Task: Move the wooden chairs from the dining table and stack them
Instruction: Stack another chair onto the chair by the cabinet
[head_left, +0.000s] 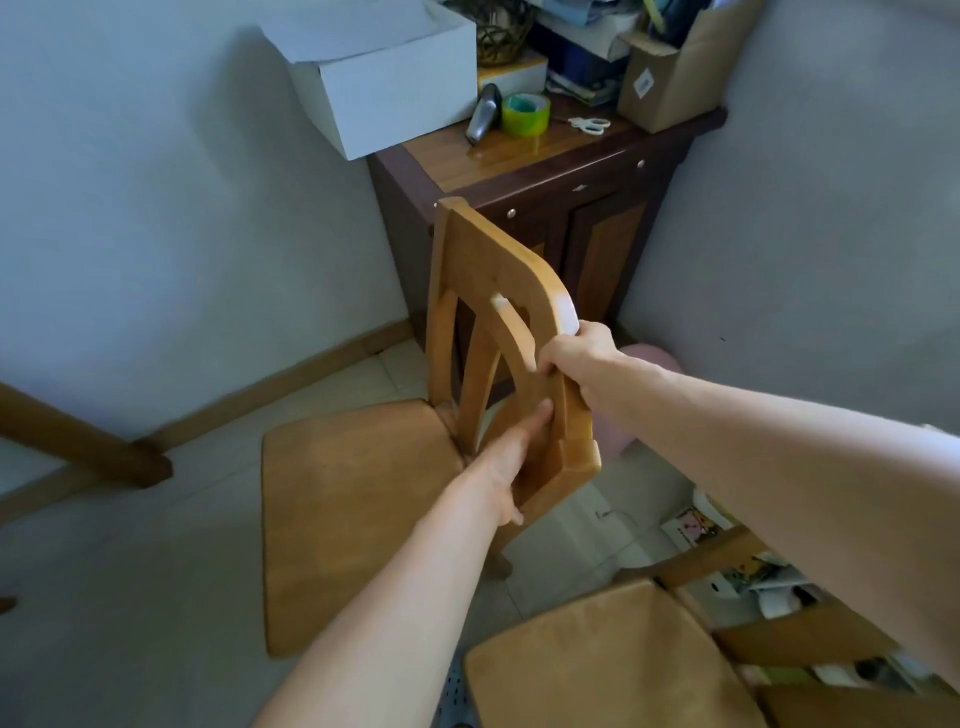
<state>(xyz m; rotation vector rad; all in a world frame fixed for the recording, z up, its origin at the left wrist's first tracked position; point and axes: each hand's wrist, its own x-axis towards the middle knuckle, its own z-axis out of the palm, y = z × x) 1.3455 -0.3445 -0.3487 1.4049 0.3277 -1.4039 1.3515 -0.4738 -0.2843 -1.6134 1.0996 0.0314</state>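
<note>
As I log it, left hand grips chair back at its near post, right hand grasps the top rail just beyond, chair in room corner before cabinet, seat at left, second chair near, lower right.

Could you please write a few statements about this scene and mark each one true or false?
1. Both the left hand and the right hand grip the backrest of the wooden chair. True.
2. The scissors lie to the right of the roll of tape on the cabinet. True.
3. The roll of tape is red. False: it is green and yellow.
4. The white box stands on the floor. False: it rests on the cabinet, overhanging its left edge.
5. A second chair seat shows at the lower right. True.
</note>
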